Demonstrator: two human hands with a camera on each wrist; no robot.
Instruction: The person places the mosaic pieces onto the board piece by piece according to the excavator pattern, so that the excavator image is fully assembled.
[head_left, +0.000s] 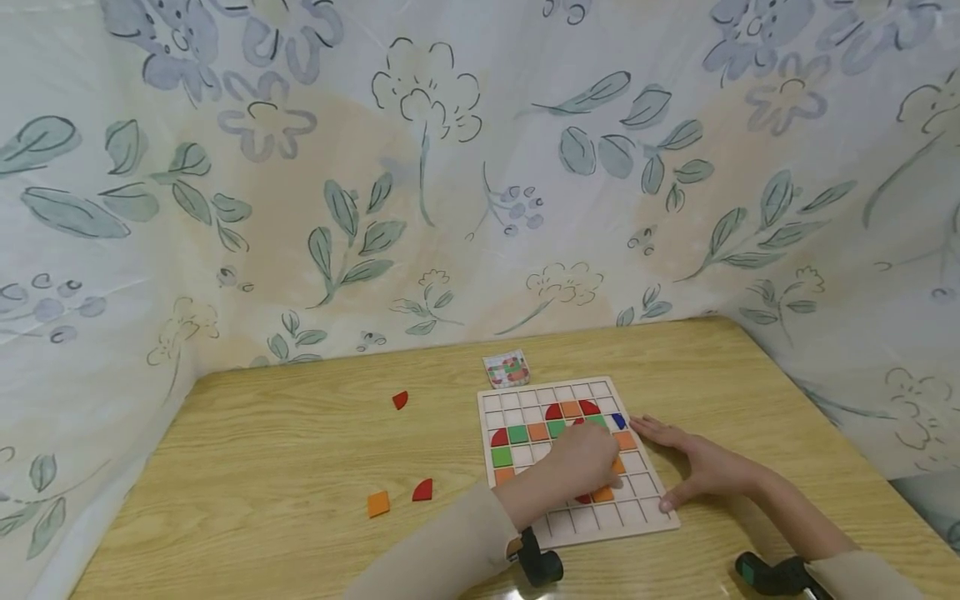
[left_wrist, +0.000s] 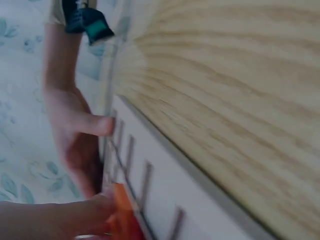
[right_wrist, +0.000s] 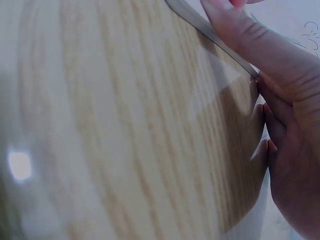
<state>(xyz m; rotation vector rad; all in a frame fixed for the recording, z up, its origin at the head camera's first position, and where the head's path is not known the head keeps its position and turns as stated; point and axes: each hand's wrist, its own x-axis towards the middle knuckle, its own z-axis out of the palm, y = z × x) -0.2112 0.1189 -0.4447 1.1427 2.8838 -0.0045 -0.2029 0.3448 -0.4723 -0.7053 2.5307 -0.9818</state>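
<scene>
A pale gridded board (head_left: pixel 632 511) lies on the wooden table, with red, green, orange and blue pieces in its squares. My left hand (head_left: pixel 585 462) is over the middle right of the board, hiding several squares. Its fingers point down close to an orange square piece (head_left: pixel 602 495); I cannot tell whether they hold a piece. Spread along the board's right edge, my right hand (head_left: pixel 708 467) rests with its thumb at the near right corner and its other fingers farther up that side. In the right wrist view its thumb (right_wrist: pixel 260 45) overlaps the board's rim (right_wrist: pixel 220 42).
Left of the board lie a loose orange square (head_left: pixel 378 504) and two red quarter-round pieces, one near (head_left: pixel 423 490) and one farther back (head_left: pixel 401 400). A small patterned card (head_left: pixel 507 369) sits behind the board. Floral cloth (head_left: pixel 450 208) hangs at the table's back and sides.
</scene>
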